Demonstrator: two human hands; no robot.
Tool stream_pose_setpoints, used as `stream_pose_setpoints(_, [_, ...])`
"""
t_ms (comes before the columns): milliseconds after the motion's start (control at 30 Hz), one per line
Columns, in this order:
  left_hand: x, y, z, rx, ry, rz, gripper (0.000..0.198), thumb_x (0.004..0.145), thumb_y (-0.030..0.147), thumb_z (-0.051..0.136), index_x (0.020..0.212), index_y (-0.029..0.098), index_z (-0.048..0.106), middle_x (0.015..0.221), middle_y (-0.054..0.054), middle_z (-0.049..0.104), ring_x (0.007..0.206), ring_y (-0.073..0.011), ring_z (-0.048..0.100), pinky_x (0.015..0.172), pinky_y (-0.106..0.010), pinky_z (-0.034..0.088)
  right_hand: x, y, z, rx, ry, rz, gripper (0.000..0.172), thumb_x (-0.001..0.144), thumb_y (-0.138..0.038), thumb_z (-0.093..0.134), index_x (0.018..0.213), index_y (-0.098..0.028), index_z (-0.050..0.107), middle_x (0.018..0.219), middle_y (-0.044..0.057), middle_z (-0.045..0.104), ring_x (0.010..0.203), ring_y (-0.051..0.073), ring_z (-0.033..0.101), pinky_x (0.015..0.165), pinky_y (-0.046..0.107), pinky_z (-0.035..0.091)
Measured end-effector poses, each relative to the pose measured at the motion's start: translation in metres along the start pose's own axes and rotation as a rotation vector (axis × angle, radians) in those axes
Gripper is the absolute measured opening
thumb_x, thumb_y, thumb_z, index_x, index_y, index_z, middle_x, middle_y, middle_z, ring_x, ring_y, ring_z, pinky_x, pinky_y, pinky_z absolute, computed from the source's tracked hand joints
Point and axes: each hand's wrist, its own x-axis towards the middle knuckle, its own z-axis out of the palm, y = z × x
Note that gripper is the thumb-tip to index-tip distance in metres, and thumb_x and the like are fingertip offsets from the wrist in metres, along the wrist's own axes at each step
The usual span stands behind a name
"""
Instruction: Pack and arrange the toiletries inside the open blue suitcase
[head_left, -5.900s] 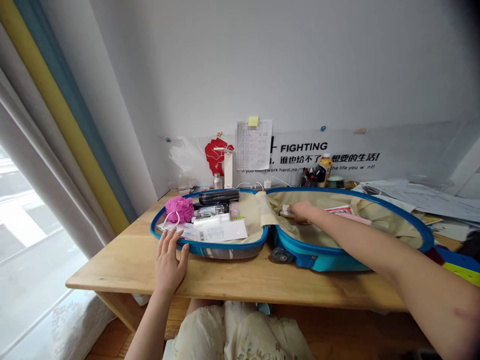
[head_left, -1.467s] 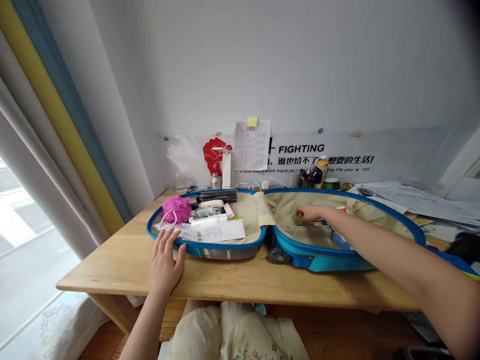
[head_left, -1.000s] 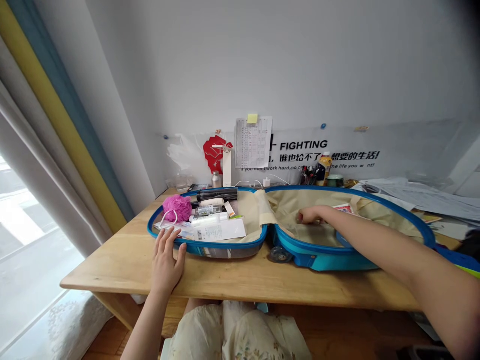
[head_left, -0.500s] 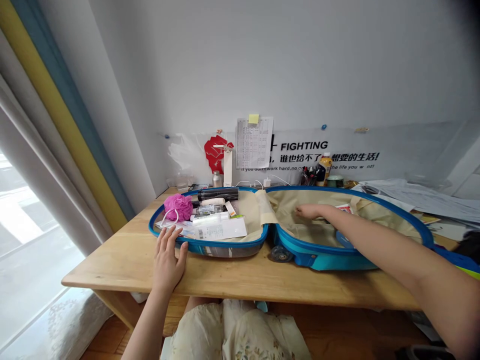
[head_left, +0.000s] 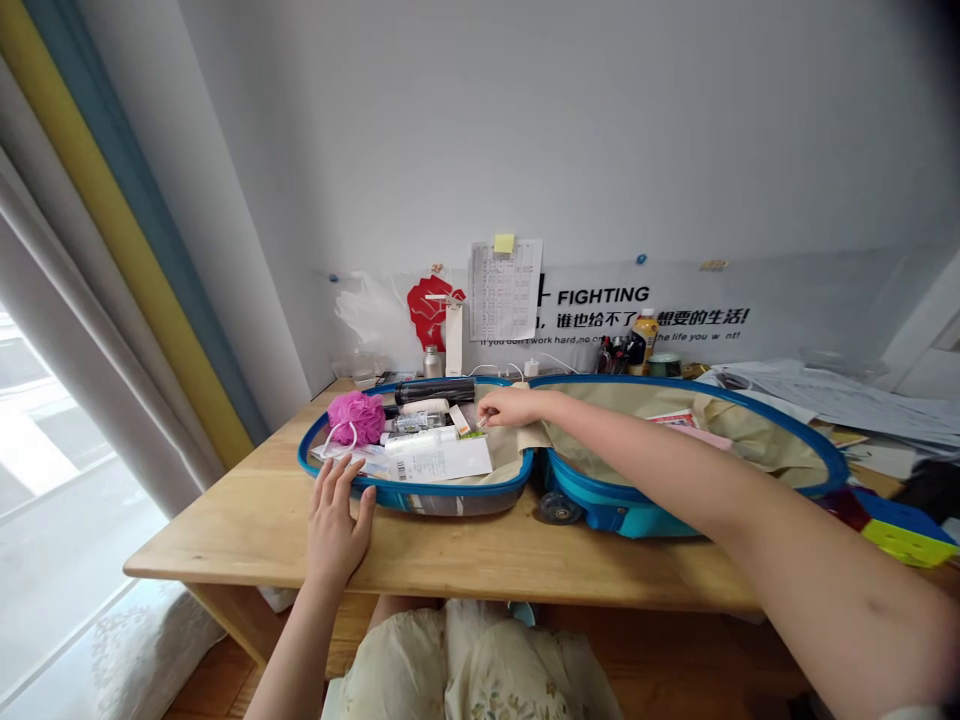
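Observation:
A blue suitcase (head_left: 600, 500) lies opened flat on the wooden desk (head_left: 240, 525). Its left half holds a pink bath pouf (head_left: 357, 417), a black tube (head_left: 435, 391), small bottles (head_left: 417, 422) and a white box (head_left: 439, 462). My left hand (head_left: 336, 525) rests flat on the desk with fingers spread, fingertips against the suitcase's left rim. My right hand (head_left: 508, 407) reaches over the left half near the hinge, fingers pinched over the beige lining beside the bottles; whatever is in the pinch is too small to make out. The right half shows beige lining and a red-and-white packet (head_left: 679, 419).
Along the wall stand a yellow-capped bottle (head_left: 643, 338), pens, a small metal bottle (head_left: 430, 361) and a white upright box (head_left: 452, 338). Loose papers (head_left: 825, 395) pile at the right, with a blue and yellow-green object (head_left: 896, 530) beside the suitcase. Curtains (head_left: 97, 300) hang at the left.
My right hand has left the right half of the suitcase and moved left across the hinge to the left half, by the small bottles. My left hand has stayed put.

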Motion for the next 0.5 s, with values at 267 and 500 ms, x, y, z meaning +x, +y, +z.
stream_pose_setpoints(267, [0.000, 0.000, 0.000, 0.004, 0.004, -0.002, 0.040, 0.096, 0.038, 0.043, 0.132, 0.024, 0.052, 0.140, -0.011, 0.054, 0.143, -0.0309, 0.033, 0.116, -0.055, 0.031, -0.005, 0.029, -0.021, -0.012, 0.091, 0.056, 0.033, 0.088, -0.026, 0.054, 0.118, -0.022, 0.068, 0.118, 0.004, 0.070, 0.103, 0.015, 0.064, 0.088, 0.024, 0.047])
stream_pose_setpoints(500, [0.001, 0.005, -0.002, -0.011, 0.011, -0.022, 0.039, 0.096, 0.040, 0.043, 0.131, 0.024, 0.053, 0.139, -0.011, 0.054, 0.142, -0.0315, 0.034, 0.116, -0.054, 0.032, -0.070, 0.122, -0.042, -0.189, 0.081, 0.474, 0.024, 0.091, -0.025, 0.056, 0.112, -0.018, 0.066, 0.117, 0.010, 0.067, 0.109, 0.021, 0.062, 0.097, 0.040, 0.048])
